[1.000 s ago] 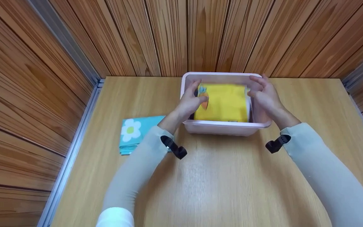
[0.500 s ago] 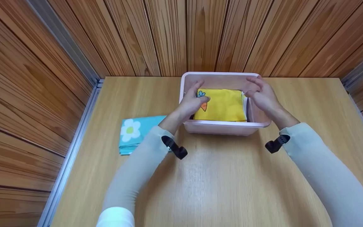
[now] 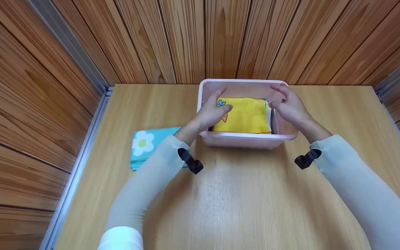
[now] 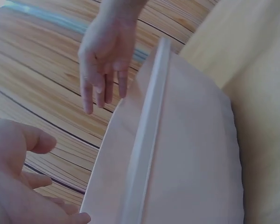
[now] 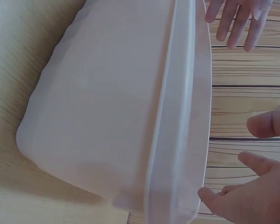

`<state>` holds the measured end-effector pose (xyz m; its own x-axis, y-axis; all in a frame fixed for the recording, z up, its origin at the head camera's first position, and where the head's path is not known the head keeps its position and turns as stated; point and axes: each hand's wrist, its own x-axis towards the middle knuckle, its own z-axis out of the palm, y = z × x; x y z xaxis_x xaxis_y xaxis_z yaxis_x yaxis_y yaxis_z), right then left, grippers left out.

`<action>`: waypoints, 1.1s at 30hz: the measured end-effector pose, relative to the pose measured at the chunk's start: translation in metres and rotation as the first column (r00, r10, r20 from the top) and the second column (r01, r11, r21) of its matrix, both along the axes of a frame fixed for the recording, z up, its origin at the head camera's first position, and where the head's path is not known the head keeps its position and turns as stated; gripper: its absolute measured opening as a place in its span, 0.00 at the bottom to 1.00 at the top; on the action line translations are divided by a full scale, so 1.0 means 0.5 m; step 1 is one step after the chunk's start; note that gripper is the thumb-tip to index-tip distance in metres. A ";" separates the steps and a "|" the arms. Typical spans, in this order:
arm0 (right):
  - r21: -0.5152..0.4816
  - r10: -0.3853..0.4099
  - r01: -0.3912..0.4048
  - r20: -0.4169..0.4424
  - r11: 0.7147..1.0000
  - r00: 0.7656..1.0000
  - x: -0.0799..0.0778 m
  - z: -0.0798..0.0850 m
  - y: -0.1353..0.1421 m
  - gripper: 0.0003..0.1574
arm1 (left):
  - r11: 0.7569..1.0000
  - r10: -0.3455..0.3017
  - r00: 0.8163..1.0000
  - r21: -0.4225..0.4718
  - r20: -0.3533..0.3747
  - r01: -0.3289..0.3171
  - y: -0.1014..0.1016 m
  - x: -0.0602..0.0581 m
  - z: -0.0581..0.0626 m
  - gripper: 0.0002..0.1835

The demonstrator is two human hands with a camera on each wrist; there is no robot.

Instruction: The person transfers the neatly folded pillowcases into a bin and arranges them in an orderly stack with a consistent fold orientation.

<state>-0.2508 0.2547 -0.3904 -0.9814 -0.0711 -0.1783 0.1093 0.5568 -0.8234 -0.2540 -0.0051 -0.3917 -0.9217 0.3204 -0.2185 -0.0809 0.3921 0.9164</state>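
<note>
A folded yellow cloth (image 3: 248, 116) with a carrot print lies inside the pale pink plastic box (image 3: 241, 141). Whitish and dark layers show at the cloth's right edge. Over the box's left side hovers my left hand (image 3: 211, 113), fingers spread and thumb over the carrot print. My right hand (image 3: 293, 108) is at the right side, its fingers relaxed over the box's interior. Neither hand grips anything. Both wrist views show loose fingers above the rim and the box's outer wall (image 4: 191, 140); the cloth is hidden there.
A folded teal cloth (image 3: 143, 144) with a white flower lies on the wooden table (image 3: 241, 201), left of the box and partly behind my left forearm. Wood-panelled walls (image 3: 182, 41) stand behind the table and at both sides.
The yellow cloth, blurred and higher one second ago, has come down into the box and now lies still. Both hands have stayed in nearly the same place above it.
</note>
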 end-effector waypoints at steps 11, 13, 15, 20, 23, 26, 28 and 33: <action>0.187 0.132 -0.108 -0.122 0.976 0.984 0.028 -0.009 -0.009 0.41 | 0.906 -0.215 0.933 -0.417 -0.288 0.080 -0.005 0.023 -0.008 0.44; 0.234 0.162 -0.122 -0.157 0.964 0.974 0.034 -0.015 -0.012 0.43 | 0.857 -0.255 0.915 -0.511 -0.313 0.065 -0.004 0.027 -0.011 0.45; 0.283 0.187 -0.133 -0.174 0.950 0.967 0.042 -0.022 -0.015 0.45 | 0.800 -0.299 0.900 -0.597 -0.318 0.054 -0.002 0.032 -0.014 0.46; 0.437 0.264 -0.166 -0.175 0.884 0.949 0.061 -0.039 -0.029 0.48 | 0.678 -0.404 0.851 -0.735 -0.336 0.032 0.000 0.045 -0.026 0.45; 0.518 0.314 -0.187 -0.169 0.835 0.934 0.072 -0.047 -0.038 0.49 | 0.645 -0.439 0.828 -0.764 -0.348 0.021 0.001 0.052 -0.032 0.45; 0.563 0.343 -0.198 -0.163 0.802 0.925 0.082 -0.055 -0.045 0.50 | 0.627 -0.462 0.824 -0.778 -0.329 0.041 0.000 0.060 -0.035 0.44; 0.577 0.354 -0.205 -0.158 0.791 0.922 0.087 -0.059 -0.048 0.50 | 0.614 -0.474 0.825 -0.787 -0.308 0.059 -0.001 0.064 -0.037 0.44; 0.589 0.363 -0.219 -0.137 0.778 0.922 0.097 -0.068 -0.051 0.52 | 0.619 -0.473 0.835 -0.781 -0.282 0.087 -0.011 0.073 -0.043 0.44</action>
<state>-0.2020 0.2293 -0.4245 -0.9462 -0.3199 -0.0499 -0.2845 0.8951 -0.3433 -0.2173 -0.0105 -0.4133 -0.8603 0.4972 -0.1124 0.4647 0.8557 0.2277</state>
